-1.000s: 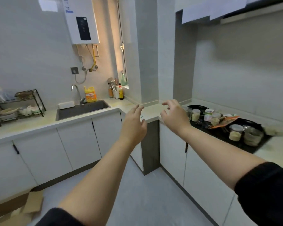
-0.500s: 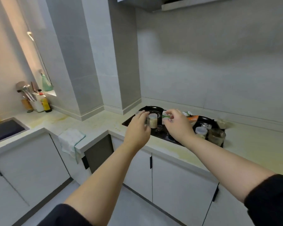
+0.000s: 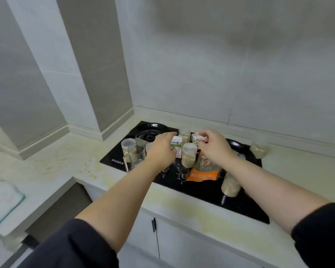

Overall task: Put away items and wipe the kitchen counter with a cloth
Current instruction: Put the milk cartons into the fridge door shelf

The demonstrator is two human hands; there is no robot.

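Left hand: the left hand (image 3: 161, 152) reaches out over the hob, thumb and fingers closed round a small white-and-green milk carton (image 3: 177, 147), which stands upright.
Right hand: the right hand (image 3: 215, 146) is at 3 o'clock of the left, its fingertips pinching a small white-and-red paper carton (image 3: 198, 137) by its upper edge.
Between the hands: a clear plastic jar of pale grain (image 3: 189, 156) stands upright, touching or just beside the milk carton. A second grain jar (image 3: 184, 135) is at its 12 o'clock.
Under the right wrist: an orange-and-grey foil pouch (image 3: 203, 172) lies flat, with a third grain jar (image 3: 231, 185) at its 4 o'clock.
Left of the left hand: two empty clear plastic jars (image 3: 132, 151) stand close together at 9 o'clock.
Hob: a black glass gas hob (image 3: 240, 207) carries all of these.
Off the hob: a fourth grain jar (image 3: 259, 148) stands on the tabletop at 3 o'clock of the right hand.
Tabletop: the cream stone tabletop (image 3: 66, 163) shows yellow stains.
Cloth: a white cloth with a teal edge (image 3: 5, 198) lies on the tabletop's corner at 8 o'clock, well apart from both hands.
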